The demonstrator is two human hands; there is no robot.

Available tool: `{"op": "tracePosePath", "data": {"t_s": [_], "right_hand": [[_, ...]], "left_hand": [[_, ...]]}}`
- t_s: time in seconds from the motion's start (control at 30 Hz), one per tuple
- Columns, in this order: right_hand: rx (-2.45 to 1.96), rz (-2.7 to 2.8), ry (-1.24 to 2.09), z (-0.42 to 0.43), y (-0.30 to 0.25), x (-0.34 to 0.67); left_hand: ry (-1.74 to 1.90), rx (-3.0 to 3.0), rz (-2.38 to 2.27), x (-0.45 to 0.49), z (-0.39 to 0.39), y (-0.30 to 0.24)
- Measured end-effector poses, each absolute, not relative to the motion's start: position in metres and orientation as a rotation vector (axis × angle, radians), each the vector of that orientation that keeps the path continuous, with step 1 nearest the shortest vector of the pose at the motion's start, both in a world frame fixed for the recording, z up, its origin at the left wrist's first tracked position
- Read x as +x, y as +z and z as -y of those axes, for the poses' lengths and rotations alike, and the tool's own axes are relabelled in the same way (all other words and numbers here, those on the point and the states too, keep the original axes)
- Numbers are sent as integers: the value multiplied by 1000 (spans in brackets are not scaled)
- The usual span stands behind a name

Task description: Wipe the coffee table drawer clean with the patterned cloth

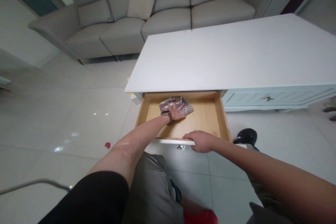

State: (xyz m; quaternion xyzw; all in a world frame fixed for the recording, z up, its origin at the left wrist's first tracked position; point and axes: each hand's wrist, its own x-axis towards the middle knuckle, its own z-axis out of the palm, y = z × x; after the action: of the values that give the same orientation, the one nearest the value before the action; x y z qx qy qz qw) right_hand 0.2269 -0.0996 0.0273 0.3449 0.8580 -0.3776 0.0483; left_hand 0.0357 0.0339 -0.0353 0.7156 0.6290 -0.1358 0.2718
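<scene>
A wooden drawer [203,119] with a white front stands pulled out of the white coffee table [225,56]. Inside it, toward the back, lies a folded patterned cloth [187,108] in brown, purple and white. My left hand [176,112] rests flat on that cloth with its fingers spread; a dark band circles the wrist. My right hand [202,141] is closed over the top edge of the drawer front, just right of the small metal knob [179,147]. Its fingers are partly inside the drawer.
A grey sofa [168,17] with cushions runs behind the table. Another drawer [252,98] to the right is closed. On the tiled floor lie a small red scrap [107,145] and a grey cable [36,182]. A red object [201,217] is below me.
</scene>
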Motion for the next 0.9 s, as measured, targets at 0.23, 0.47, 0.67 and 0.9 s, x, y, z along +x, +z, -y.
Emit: {"op": "tracePosePath", "data": {"t_s": [0.23, 0.47, 0.67, 0.9], "right_hand": [[1091, -2610, -1071, 101, 29, 227], [1107, -2617, -987, 101, 34, 228], [1097, -2555, -936, 100, 43, 226], [1087, -2554, -933, 99, 40, 225]], "left_hand": [[-324, 2228, -1244, 141, -24, -41], [-297, 2355, -1036, 176, -27, -38], [-361, 2346, -1090, 120, -36, -33], [-512, 2193, -1412, -8, -35, -24]]}}
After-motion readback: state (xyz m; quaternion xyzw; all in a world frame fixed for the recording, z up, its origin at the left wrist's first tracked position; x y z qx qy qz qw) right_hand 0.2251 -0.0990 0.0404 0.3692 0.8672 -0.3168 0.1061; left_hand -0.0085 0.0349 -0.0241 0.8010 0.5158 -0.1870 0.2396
